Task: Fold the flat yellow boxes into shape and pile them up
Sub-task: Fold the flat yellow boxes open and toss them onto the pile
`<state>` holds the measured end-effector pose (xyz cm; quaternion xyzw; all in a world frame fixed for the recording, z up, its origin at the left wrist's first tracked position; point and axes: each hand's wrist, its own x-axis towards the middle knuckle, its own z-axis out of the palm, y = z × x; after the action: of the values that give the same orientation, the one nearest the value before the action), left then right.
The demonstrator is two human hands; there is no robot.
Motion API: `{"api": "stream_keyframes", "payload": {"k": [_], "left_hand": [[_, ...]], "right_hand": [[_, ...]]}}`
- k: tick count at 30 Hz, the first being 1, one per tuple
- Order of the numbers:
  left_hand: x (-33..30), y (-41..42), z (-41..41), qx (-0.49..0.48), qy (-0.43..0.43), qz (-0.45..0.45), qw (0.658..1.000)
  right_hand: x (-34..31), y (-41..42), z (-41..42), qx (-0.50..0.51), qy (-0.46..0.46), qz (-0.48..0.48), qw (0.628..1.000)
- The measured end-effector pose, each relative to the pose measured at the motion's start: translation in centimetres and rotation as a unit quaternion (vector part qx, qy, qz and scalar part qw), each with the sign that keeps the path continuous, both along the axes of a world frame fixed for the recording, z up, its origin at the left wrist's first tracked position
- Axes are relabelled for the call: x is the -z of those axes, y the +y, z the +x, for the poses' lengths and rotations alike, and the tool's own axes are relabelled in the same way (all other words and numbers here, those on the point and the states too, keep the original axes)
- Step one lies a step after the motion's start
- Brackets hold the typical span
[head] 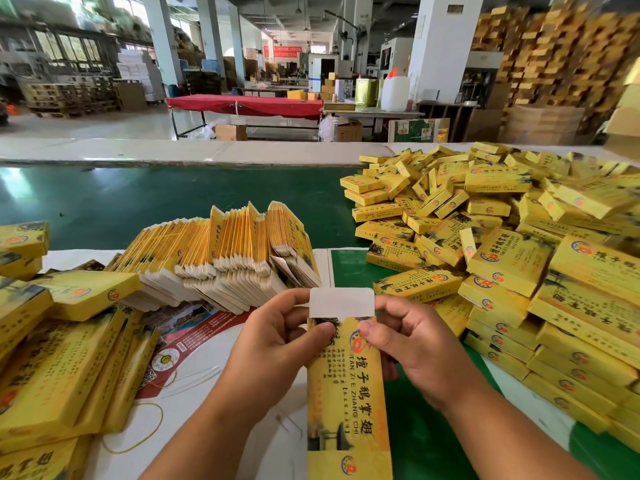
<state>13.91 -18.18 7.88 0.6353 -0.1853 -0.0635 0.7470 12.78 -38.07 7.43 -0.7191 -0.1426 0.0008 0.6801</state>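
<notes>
You have one flat yellow printed cardboard box [348, 393] in both hands, held above the near edge of the white-covered tabletop [242, 427]. Its long axis runs straight away from you, near end low by your wrists, far end up at your fingertips. The plain white tuck flap [341, 302] sticks out at that far end, unfolded and upright.

Your left hand [273, 341] pinches the box's upper left edge, thumb on the printed face, fingers curled behind. Your right hand [412, 344] mirrors it on the upper right edge, thumb on the face beside the red logo. Both hands sit level at the flap end, so neither is nearer; the flap lies just beyond both thumbs.

I judge the coming move to be squeezing the side edges to pop the sleeve open, then tucking that flap. The turn hinges on the flap pointing away from you, along the long axis.

Counts: one box in hand. Flat blanks stand in a leaning row of stacks [225, 258] ahead to your left, too many to count. Folded boxes lie in a loose heap [485, 220] to your right, too many to count. More yellow cartons [62, 358] lie at your left.
</notes>
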Motion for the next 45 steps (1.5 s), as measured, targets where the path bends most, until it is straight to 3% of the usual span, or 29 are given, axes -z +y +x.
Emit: {"api": "stream_keyframes", "payload": {"k": [14,23,32,36,40,45], "left_hand": [[-0.4,-0.1,-0.2,-0.024,-0.005,-0.004,1.000],[-0.4,-0.1,-0.3,-0.031,0.068,0.024,0.997],[-0.1,-0.3,-0.5,-0.044,0.063,0.042,0.996],[-0.6,-0.8,-1.0,-0.067,0.064,0.028,0.995],[-0.7,-1.3,-1.7,-0.145,-0.028,0.180,0.972],[0.0,-2.8,-3.0,-0.180,-0.149,0.403,0.885]], "right_hand": [[-0.2,0.2,-0.2,0.012,-0.019,0.024,0.999],[-0.3,0.3,-0.4,0.017,-0.013,-0.040,0.999],[-0.4,0.4,-0.4,0.044,-0.022,-0.083,0.995],[-0.4,0.9,-0.8,0.083,-0.072,-0.046,0.993],[-0.2,1.7,-1.3,0.196,-0.155,-0.041,0.967],[-0.4,2.1,-1.5,0.256,-0.203,-0.051,0.944]]}}
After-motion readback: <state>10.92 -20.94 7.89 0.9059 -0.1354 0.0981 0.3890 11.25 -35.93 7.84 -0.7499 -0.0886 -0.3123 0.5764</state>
